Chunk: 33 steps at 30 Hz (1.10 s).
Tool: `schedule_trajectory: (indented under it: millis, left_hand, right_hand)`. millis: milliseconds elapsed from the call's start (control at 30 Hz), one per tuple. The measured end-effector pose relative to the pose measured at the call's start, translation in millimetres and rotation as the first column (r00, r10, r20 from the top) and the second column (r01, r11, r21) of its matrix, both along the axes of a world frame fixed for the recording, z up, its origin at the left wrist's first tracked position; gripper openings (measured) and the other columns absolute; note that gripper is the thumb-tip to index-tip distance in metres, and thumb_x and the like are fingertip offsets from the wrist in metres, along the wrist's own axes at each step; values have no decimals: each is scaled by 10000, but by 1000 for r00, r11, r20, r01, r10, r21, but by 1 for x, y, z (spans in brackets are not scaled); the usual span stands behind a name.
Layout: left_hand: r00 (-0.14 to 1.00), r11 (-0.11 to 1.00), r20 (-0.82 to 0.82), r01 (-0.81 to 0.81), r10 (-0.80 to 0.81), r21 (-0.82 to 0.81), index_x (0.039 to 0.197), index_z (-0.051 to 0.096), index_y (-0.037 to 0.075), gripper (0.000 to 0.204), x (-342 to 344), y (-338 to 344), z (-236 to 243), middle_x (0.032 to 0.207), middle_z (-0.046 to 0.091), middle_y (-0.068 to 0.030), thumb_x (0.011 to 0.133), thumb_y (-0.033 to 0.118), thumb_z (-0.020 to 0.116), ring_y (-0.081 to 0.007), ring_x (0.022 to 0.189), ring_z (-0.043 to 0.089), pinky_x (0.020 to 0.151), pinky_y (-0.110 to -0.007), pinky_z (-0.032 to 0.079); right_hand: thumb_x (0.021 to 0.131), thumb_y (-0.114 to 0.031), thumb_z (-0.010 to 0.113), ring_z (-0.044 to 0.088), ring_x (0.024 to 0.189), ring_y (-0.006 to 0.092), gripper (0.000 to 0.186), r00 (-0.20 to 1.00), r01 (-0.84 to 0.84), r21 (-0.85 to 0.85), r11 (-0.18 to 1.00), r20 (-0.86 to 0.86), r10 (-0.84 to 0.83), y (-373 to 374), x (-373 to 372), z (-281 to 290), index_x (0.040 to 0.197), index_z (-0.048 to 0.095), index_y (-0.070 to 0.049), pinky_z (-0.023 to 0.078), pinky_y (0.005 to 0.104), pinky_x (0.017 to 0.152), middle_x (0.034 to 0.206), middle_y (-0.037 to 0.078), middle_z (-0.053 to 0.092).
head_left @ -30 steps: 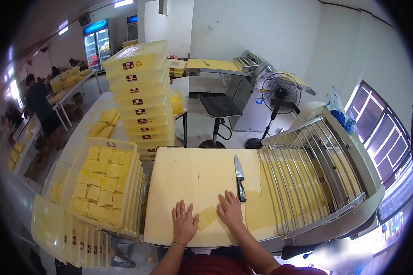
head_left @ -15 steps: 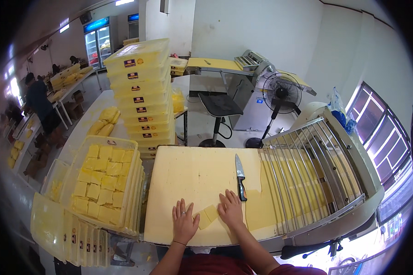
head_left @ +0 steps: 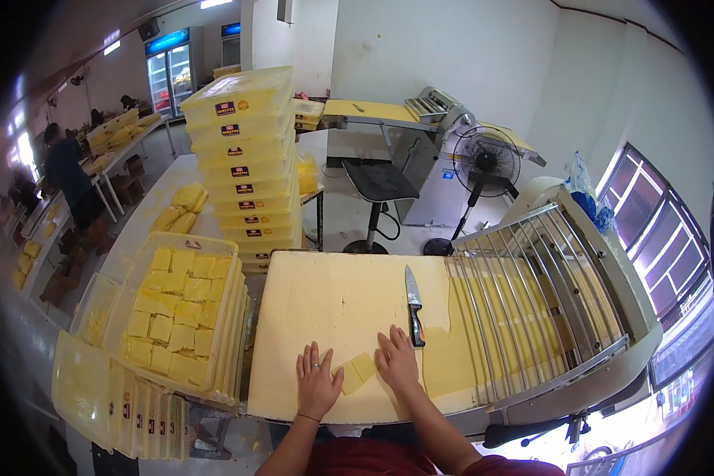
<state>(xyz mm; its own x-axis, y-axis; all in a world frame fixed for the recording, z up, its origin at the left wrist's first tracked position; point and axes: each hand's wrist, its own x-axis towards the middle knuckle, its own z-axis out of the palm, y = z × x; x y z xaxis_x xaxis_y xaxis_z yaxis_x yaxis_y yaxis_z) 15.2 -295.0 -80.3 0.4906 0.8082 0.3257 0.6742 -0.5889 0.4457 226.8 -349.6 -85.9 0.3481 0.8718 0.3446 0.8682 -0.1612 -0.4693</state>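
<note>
Pressing dough sheet, left hand, right hand, knife beside

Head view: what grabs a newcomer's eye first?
The wide yellow dough sheet fills the centre, with both hands flat on its near edge, left hand and right hand, flanking two cut squares. A knife lies just beyond the right hand. Left of the sheet sits a tray of dough squares, and behind it rises a tall stack of lidded tubs.
</note>
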Motion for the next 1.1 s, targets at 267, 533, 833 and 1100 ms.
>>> schedule_trajectory:
  millis: [267, 533, 833, 1100]
  left_hand:
    - [999, 1000, 35, -2, 2, 5, 1348, 522, 31, 542, 1, 1, -2, 1507, 337, -266, 922, 362, 572, -398, 1419, 282, 1175, -504, 176]
    - [1000, 1000, 17, -5, 5, 0, 1353, 461, -1, 580, 1, 1, -4, 1498, 353, -257, 912, 352, 596, -393, 1418, 286, 1174, -508, 178]
    - [999, 1000, 44, -8, 8, -2, 1320, 462, -15, 569, 0, 2, -5, 1500, 349, -252, 908, 352, 602, -392, 1418, 283, 1173, -512, 179]
    - [997, 1000, 76, -12, 13, -16, 1325, 489, 1, 554, 1, 2, -3, 1500, 347, -253, 914, 358, 592, -393, 1419, 279, 1175, -511, 175]
  right_hand:
    - [897, -245, 573, 365, 1375, 389, 493, 999, -6, 9, 1000, 54, 6, 0, 1, 0, 1343, 534, -40, 264, 498, 1144, 1439, 241, 439]
    - [860, -217, 621, 384, 1359, 371, 670, 999, 38, 38, 999, -5, -37, 0, 1, -2, 1407, 351, 60, 277, 468, 1146, 1369, 232, 484]
    - [854, -206, 608, 377, 1366, 361, 565, 998, 40, 43, 998, -49, -38, 0, -1, 1, 1330, 430, 43, 273, 476, 1146, 1379, 218, 476]
    - [854, -202, 583, 369, 1369, 366, 402, 999, 14, 39, 999, 31, -15, 2, 2, -4, 1206, 513, -21, 272, 492, 1140, 1401, 208, 467]
